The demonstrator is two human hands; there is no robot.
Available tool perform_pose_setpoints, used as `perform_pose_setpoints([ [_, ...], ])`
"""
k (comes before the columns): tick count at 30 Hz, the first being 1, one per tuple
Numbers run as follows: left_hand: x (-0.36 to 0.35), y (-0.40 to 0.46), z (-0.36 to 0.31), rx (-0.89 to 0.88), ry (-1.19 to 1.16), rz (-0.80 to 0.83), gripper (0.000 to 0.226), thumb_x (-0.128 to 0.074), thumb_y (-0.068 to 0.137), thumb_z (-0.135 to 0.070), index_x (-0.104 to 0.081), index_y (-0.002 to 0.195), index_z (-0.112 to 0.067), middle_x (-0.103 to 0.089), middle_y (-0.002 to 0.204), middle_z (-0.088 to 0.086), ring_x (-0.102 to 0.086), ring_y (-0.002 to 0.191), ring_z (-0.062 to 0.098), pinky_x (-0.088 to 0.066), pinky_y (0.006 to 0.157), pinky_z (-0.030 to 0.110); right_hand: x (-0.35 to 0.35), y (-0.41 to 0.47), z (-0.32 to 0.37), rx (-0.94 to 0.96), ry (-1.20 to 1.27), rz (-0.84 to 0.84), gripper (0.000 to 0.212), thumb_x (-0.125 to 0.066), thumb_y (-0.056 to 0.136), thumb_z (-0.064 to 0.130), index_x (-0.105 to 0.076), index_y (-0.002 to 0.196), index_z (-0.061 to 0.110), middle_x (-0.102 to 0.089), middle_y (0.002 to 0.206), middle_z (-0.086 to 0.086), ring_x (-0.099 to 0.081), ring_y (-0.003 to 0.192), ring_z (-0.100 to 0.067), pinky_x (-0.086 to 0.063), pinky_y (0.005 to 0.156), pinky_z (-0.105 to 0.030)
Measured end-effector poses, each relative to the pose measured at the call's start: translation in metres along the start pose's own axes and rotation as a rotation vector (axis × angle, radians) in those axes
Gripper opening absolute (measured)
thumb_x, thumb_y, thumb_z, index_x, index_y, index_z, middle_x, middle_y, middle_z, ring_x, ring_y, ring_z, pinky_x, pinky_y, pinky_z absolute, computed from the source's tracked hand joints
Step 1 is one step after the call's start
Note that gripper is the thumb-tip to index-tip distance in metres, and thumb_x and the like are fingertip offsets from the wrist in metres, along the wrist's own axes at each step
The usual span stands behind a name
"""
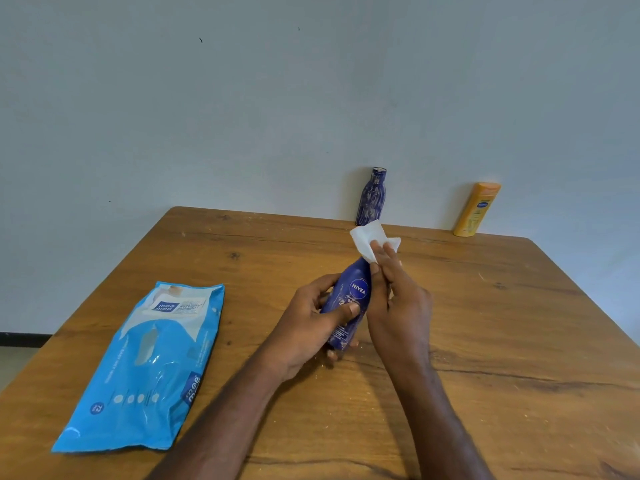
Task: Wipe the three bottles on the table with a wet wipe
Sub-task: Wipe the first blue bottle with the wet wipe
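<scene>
Left hand [311,317] fingers wrap the blue Nivea bottle [348,303] mid-tabletop [485,341]; right hand [398,299] fingers pinch a white wet wipe [367,239] against its top, toward 12 o'clock; wipes pack [149,368] at 9 o'clock

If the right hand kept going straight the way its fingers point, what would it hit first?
Probably the patterned blue bottle at the wall; the right hand, pressing the wipe, points roughly there, though depth is unclear.
</scene>
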State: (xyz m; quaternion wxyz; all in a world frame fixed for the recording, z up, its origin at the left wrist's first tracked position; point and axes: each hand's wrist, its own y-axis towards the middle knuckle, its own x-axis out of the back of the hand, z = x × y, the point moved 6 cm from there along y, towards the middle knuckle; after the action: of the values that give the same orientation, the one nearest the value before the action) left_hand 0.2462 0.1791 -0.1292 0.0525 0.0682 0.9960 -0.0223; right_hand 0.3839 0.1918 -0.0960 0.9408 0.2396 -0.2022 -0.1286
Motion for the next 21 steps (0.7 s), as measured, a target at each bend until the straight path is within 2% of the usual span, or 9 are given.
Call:
perform_pose_setpoints([
  [2, -0.002, 0.000, 0.001, 0.010, -0.088, 0.036, 0.035, -0.070, 0.094, -0.016, -0.063, 0.128, -0.024, -0.072, 0.109, 0.021, -0.070, 0.073, 0.037, -0.046, 0.040, 0.025, 0.000, -0.002, -0.003, -0.068, 0.152, -0.056, 0.032, -0.053, 0.104, 0.014, -0.064, 0.134, 0.017, -0.063, 0.137, 0.004, -0.060, 0.127, -0.012, -0.056, 0.095, -0.032],
  [3, -0.003, 0.000, 0.001, 0.016, -0.113, 0.054, 0.035, -0.070, 0.095, -0.017, -0.063, 0.128, -0.024, -0.073, 0.108, 0.022, -0.070, 0.073, 0.039, -0.046, 0.040, 0.025, -0.001, -0.003, -0.006, -0.121, 0.240, -0.075, 0.028, -0.053, 0.104, 0.016, -0.069, 0.127, 0.015, -0.072, 0.124, 0.000, -0.068, 0.111, -0.013, -0.059, 0.085, -0.033],
  [5, -0.004, 0.001, 0.002, 0.018, -0.144, 0.074, 0.035, -0.070, 0.094, -0.019, -0.063, 0.128, -0.024, -0.073, 0.107, 0.022, -0.071, 0.072, 0.038, -0.047, 0.041, 0.026, -0.003, -0.006, -0.010, -0.241, 0.444, -0.094, 0.022, -0.052, 0.105, 0.021, -0.072, 0.103, 0.012, -0.073, 0.085, -0.003, -0.063, 0.074, -0.012, -0.052, 0.062, -0.035],
  [6, -0.003, 0.001, 0.003, 0.017, -0.150, 0.079, 0.035, -0.070, 0.094, -0.020, -0.063, 0.128, -0.024, -0.073, 0.107, 0.022, -0.071, 0.072, 0.038, -0.048, 0.041, 0.026, -0.004, -0.007, -0.011, -0.309, 0.544, -0.094, 0.024, -0.051, 0.105, 0.022, -0.070, 0.096, 0.011, -0.068, 0.076, -0.003, -0.058, 0.067, -0.012, -0.049, 0.058, -0.034],
  [12, 0.002, 0.000, 0.001, 0.036, -0.174, 0.115, 0.036, -0.069, 0.094, -0.019, -0.063, 0.129, -0.020, -0.074, 0.107, 0.018, -0.071, 0.072, 0.037, -0.048, 0.041, 0.026, -0.013, -0.006, -0.016, -0.554, 0.951, -0.020, 0.028, -0.048, 0.106, 0.024, -0.071, 0.109, 0.009, -0.076, 0.100, -0.014, -0.071, 0.084, -0.022, -0.060, 0.071, -0.040],
  [15, 0.004, 0.002, 0.002, 0.027, -0.155, 0.091, 0.035, -0.069, 0.094, -0.020, -0.063, 0.129, -0.022, -0.073, 0.107, 0.020, -0.071, 0.073, 0.038, -0.049, 0.043, 0.028, -0.011, -0.006, -0.017, -0.459, 0.791, -0.014, 0.026, -0.049, 0.105, 0.024, -0.071, 0.106, 0.009, -0.074, 0.098, -0.018, -0.068, 0.082, -0.022, -0.057, 0.070, -0.040],
  [18, 0.007, 0.005, 0.001, -0.027, -0.078, 0.007, 0.037, -0.070, 0.094, -0.021, -0.063, 0.129, -0.030, -0.073, 0.107, 0.021, -0.071, 0.075, 0.036, -0.050, 0.048, 0.031, -0.013, -0.009, -0.009, -0.175, 0.320, 0.019, 0.021, -0.052, 0.105, 0.019, -0.071, 0.106, 0.010, -0.072, 0.083, -0.001, -0.062, 0.068, -0.003, -0.051, 0.060, -0.030],
  [19, 0.008, 0.005, 0.001, -0.035, -0.055, -0.009, 0.039, -0.070, 0.094, -0.022, -0.062, 0.130, -0.032, -0.074, 0.106, 0.017, -0.072, 0.075, 0.033, -0.051, 0.049, 0.032, -0.017, -0.011, -0.005, -0.112, 0.223, 0.053, 0.023, -0.052, 0.105, 0.016, -0.070, 0.118, 0.010, -0.074, 0.091, 0.006, -0.063, 0.072, 0.005, -0.052, 0.063, -0.025],
  [21, 0.006, 0.004, 0.000, -0.028, -0.077, 0.021, 0.037, -0.065, 0.096, -0.021, -0.063, 0.131, -0.034, -0.075, 0.106, 0.011, -0.071, 0.077, 0.027, -0.053, 0.053, 0.033, -0.023, -0.012, 0.005, -0.007, 0.102, 0.108, 0.034, -0.053, 0.103, 0.011, -0.060, 0.137, 0.014, -0.067, 0.127, 0.009, -0.059, 0.099, 0.020, -0.050, 0.081, -0.008],
])
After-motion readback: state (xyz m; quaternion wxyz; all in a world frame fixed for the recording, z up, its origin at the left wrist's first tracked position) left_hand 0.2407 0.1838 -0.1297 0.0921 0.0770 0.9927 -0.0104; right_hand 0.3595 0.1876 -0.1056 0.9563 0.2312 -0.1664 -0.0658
